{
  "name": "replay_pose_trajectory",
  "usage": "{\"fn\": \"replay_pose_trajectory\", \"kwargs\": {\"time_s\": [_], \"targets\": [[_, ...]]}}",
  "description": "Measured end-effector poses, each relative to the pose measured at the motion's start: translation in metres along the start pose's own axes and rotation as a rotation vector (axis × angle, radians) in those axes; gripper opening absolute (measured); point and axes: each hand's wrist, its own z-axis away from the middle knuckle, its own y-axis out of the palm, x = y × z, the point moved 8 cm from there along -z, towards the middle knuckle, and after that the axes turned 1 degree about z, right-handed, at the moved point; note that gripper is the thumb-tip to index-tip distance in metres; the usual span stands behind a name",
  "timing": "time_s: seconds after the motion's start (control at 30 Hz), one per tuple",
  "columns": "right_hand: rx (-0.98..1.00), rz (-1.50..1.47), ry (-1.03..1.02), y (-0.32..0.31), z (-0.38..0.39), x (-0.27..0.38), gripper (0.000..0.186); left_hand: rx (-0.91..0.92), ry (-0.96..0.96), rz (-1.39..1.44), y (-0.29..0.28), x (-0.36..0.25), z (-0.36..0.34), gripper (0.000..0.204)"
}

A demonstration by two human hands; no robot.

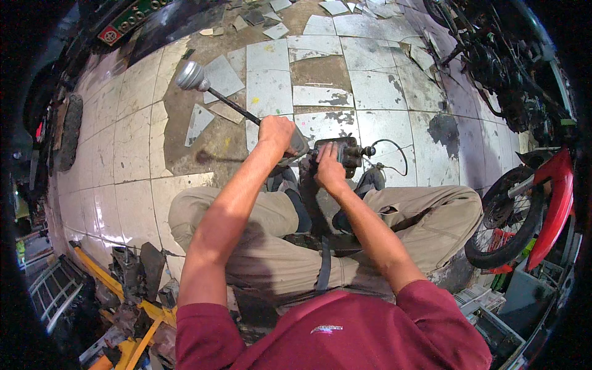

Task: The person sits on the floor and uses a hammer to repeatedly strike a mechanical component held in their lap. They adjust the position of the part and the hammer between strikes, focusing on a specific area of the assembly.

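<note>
My left hand (276,132) is closed round a long dark rod (229,105), which slants up-left to a silver cylindrical end (192,77). A greyish flat piece (298,142) shows beside that hand. My right hand (328,163) is wrapped on a dark, greasy metal assembly (350,157) between my bent legs, its fingertips near where the rod meets it; what exactly they grip is partly hidden. A rounded fitting (369,150) sticks out on the assembly’s right, with a thin looped cable or hose (404,157) beside it.
Cracked white floor tiles (382,129) and loose tile pieces (223,77) lie ahead. At right stand dark machinery (487,74), a wheel with red fender (549,197) and grey crates (493,314). At lower left are yellow metal frames (102,271) and a silver rack (52,283).
</note>
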Motion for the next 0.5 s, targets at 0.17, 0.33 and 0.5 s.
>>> {"fn": "replay_pose_trajectory", "kwargs": {"time_s": [0.17,0.33,0.5], "targets": [[0.093,-0.020,0.031,-0.007,0.020,0.029,0.084,-0.045,0.002,-0.016,0.005,0.001,0.000,0.054],[0.060,-0.011,-0.002,0.000,-0.003,0.002,0.092,-0.103,0.010,-0.016,0.007,0.001,-0.003,0.052],[0.134,0.003,-0.015,-0.010,0.016,0.025,0.093,-0.091,0.010,-0.026,0.011,0.003,-0.004,0.047]]}}
